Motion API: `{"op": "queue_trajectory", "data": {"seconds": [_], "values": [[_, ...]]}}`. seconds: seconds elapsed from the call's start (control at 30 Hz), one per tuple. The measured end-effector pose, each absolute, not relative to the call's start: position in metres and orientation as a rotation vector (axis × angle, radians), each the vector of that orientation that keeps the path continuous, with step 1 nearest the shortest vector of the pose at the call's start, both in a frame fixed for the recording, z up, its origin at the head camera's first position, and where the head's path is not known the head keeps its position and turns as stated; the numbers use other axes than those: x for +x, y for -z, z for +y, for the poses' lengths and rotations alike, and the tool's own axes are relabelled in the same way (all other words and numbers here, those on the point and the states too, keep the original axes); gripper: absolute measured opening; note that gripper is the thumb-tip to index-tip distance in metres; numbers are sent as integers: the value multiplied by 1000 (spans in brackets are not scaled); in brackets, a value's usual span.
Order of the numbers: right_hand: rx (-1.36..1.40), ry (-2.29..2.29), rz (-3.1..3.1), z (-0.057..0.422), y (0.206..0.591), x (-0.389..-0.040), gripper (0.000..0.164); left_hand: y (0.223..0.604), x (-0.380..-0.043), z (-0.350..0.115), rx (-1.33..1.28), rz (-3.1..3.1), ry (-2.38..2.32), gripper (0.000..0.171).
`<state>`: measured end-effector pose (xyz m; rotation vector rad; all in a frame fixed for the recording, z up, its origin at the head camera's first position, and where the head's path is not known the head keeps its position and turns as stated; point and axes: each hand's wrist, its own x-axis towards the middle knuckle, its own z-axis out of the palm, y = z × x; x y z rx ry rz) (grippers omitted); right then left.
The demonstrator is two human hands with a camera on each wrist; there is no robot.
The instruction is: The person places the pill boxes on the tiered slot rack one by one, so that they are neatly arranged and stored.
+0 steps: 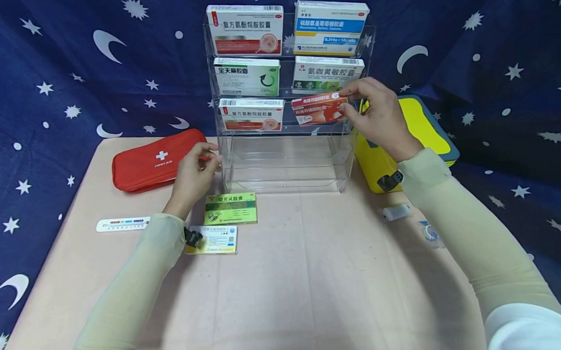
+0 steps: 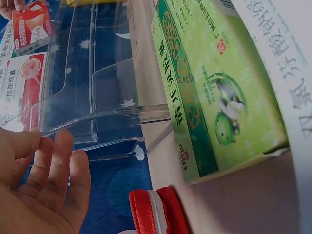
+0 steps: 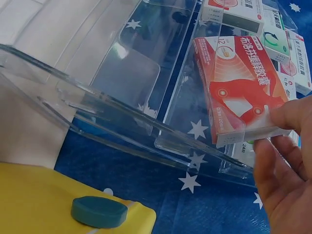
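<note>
Red box [image 1: 312,111]: third tier of clear rack [image 1: 284,156], 3 o'clock from that tier's white-red box [image 1: 247,116]. Right hand [image 1: 376,113] pinches its right end; seating it, I'd guess: lower square. Left hand [image 1: 195,171], rack's 8 o'clock, pinches side edge; brace lightly.

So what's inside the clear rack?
Five medicine boxes stand in the top three tiers of the clear rack; the right hand holds a red box at the third. Anything directly behind the boxes is covered.

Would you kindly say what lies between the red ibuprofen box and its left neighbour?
The head view shows only bare clear rack between the ibuprofen box and white capsule box.
</note>
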<state>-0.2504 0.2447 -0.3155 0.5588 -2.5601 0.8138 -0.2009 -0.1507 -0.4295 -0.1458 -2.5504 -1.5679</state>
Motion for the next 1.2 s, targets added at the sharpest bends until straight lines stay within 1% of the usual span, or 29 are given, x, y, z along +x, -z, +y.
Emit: {"op": "queue_trajectory", "data": {"seconds": [0.3, 0.5, 0.73, 0.83, 1.0, 1.07, 1.2], "values": [[502, -645, -2589, 247, 317, -248, 28, 429, -201, -152, -131, -2566, 1569, 29], [468, -643, -2616, 250, 318, -247, 29, 429, -200, -151, -125, -2571, 1577, 28], [494, -706, -2546, 248, 321, -245, 26, 429, -200, -151, -133, -2568, 1570, 28], [582, -776, -2405, 239, 328, -239, 24, 429, -201, -151, -145, -2565, 1567, 29], [869, -864, -2214, 206, 358, -217, 16, 430, -201, -153, -165, -2568, 1548, 28], [985, -886, -2261, 189, 376, -204, 15, 429, -201, -154, -163, -2577, 1538, 27], [1206, -854, -2509, 152, 415, -176, 20, 428, -202, -154, -165, -2585, 1535, 28]]}}
